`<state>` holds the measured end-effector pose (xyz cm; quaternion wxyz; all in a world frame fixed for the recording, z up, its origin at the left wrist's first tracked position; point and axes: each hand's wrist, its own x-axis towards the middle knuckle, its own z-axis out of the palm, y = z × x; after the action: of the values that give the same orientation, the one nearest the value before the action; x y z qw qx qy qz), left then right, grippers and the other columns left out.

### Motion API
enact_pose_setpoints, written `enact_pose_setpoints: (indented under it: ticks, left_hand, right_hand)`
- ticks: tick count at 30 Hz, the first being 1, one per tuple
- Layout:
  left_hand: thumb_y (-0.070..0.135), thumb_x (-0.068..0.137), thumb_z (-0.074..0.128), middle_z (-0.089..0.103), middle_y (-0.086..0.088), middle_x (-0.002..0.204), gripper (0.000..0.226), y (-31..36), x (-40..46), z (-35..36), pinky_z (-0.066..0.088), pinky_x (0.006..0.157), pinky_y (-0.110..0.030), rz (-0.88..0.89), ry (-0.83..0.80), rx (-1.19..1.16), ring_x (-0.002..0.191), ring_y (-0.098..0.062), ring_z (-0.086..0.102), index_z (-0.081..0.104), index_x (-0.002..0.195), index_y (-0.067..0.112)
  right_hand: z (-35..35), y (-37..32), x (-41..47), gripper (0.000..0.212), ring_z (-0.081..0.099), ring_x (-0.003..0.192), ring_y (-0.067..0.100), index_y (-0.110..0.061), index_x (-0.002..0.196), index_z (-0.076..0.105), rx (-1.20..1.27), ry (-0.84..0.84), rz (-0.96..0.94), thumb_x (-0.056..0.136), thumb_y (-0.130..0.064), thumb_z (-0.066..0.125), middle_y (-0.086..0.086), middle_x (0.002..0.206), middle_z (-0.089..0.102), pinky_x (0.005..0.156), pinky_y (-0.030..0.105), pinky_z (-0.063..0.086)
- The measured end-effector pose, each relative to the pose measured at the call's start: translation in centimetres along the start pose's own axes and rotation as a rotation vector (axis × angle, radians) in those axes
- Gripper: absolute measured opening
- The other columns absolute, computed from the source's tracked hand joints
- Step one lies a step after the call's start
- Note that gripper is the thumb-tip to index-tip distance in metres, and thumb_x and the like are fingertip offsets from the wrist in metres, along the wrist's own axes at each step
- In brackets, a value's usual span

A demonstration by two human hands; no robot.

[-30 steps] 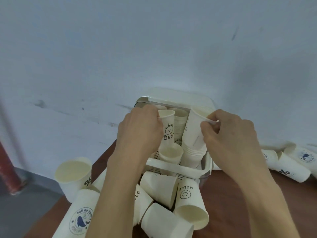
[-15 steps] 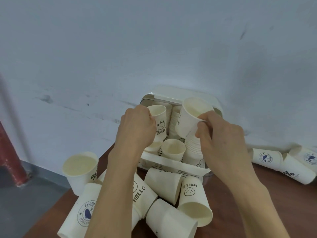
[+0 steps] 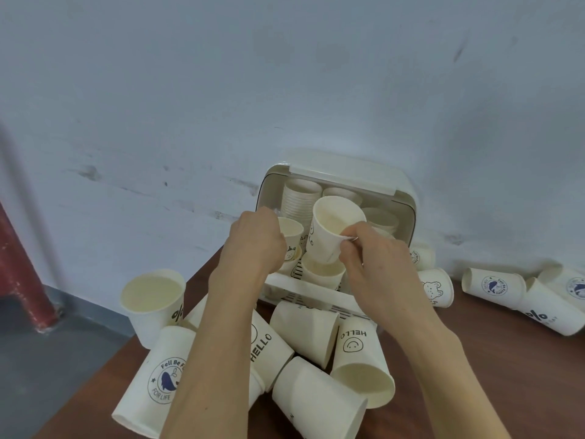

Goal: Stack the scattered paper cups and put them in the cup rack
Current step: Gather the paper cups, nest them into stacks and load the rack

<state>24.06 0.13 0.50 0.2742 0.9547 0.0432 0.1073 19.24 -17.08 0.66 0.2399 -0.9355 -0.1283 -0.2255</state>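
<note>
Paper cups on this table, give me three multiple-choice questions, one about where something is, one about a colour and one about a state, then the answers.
1. Where does the cup rack stand?
A. against the wall
B. on the floor
C. at the table's near edge

2. What colour is the whale on the cup lying at the near left?
A. red
B. blue
C. green

3. How is the right hand holding its cup?
A. flat palm under its base
B. pinching its rim, cup tilted
C. not touching it

Answers:
1. A, the rack's back meets the wall at the far side of the table.
2. B, the round print shows a dark blue whale.
3. B, fingers pinch the rim while the cup leans over the rack; the left hand grips another cup beside it.
</note>
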Motion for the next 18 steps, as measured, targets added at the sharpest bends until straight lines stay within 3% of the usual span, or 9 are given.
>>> enact_pose_setpoints:
  ticks: [5, 9, 18]
  left_hand:
    - [0.016, 0.092, 0.056, 0.060, -0.014, 0.111, 0.026, -0.2, 0.2, 0.4, 0.042, 0.069, -0.030, -0.008, -0.033, 0.026, 0.096, -0.027, 0.054, 0.061, 0.115, 0.007]
    - [0.016, 0.090, 0.060, 0.061, -0.014, 0.113, 0.027, -0.6, 0.3, 0.8, 0.045, 0.071, -0.031, -0.035, -0.081, 0.051, 0.098, -0.027, 0.056, 0.062, 0.115, 0.007]
    - [0.011, 0.089, 0.057, 0.058, -0.013, 0.110, 0.024, -0.9, 0.2, 1.2, 0.047, 0.073, -0.033, -0.034, -0.181, 0.056, 0.088, -0.025, 0.051, 0.063, 0.112, 0.009]
  right_hand:
    - [0.6, 0.4, 0.0, 0.018, 0.055, 0.080, 0.025, -0.018, 0.098, 0.053, -0.031, -0.038, 0.015, 0.099, -0.024, 0.037, 0.001, 0.083, 0.064, 0.071, 0.043, 0.046]
    - [1.3, 0.9, 0.0, 0.016, 0.056, 0.078, 0.027, -0.015, 0.096, 0.052, -0.108, -0.076, 0.010, 0.097, -0.014, 0.036, 0.002, 0.081, 0.064, 0.070, 0.043, 0.046]
    - [2.2, 1.4, 0.0, 0.018, 0.054, 0.075, 0.026, -0.013, 0.097, 0.055, -0.142, -0.087, 0.012, 0.096, -0.012, 0.037, 0.005, 0.080, 0.060, 0.063, 0.037, 0.039]
